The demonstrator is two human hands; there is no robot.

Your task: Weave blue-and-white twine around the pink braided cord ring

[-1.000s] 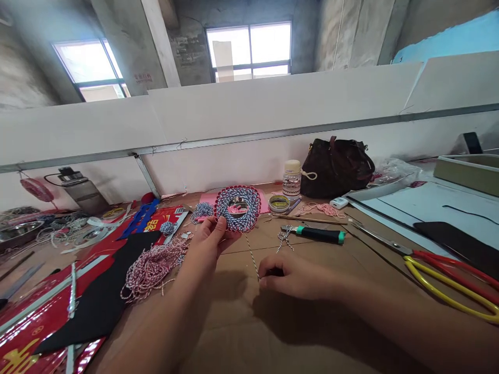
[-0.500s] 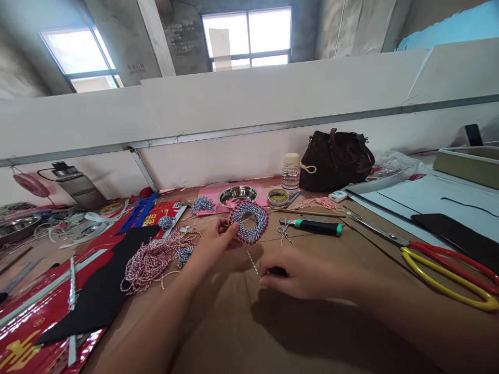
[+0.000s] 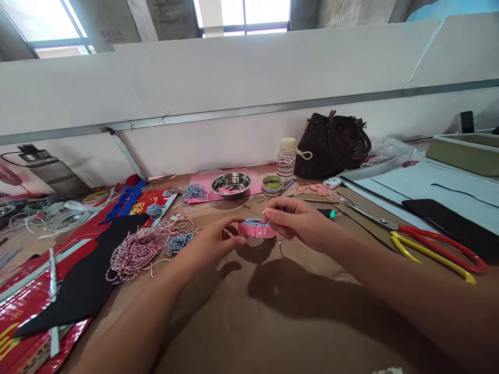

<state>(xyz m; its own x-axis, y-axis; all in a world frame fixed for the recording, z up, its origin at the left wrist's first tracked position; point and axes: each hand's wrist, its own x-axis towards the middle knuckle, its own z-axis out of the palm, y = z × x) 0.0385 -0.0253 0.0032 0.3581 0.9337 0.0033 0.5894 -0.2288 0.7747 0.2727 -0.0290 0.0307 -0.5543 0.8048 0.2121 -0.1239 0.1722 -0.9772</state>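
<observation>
A small ring woven of blue-and-white cord with a pink ribbed outer side (image 3: 256, 230) is held just above the brown work surface, seen nearly edge-on. My left hand (image 3: 222, 235) grips its left side between thumb and fingers. At the ring's upper right edge, my right hand (image 3: 290, 218) pinches what looks like the loose cord, close against the weave. The fingertips cover much of that cord. Behind my right hand lies a utility knife (image 3: 332, 214), mostly hidden, its green end showing. A thin cord end (image 3: 281, 246) lies just below the right hand.
Red-and-white cord (image 3: 136, 254) and blue-and-white cord (image 3: 180, 242) lie to the left. A steel bowl (image 3: 247, 186) holding pink pieces stands beyond the ring. Scissors with red and yellow handles (image 3: 390, 225) lie right, below a dark handbag (image 3: 325, 150) and a jar (image 3: 286, 161).
The ring has tipped from facing me to nearly edge-on. My right hand has risen from the cord's lower end to the ring's edge. The camera view has tilted down.
</observation>
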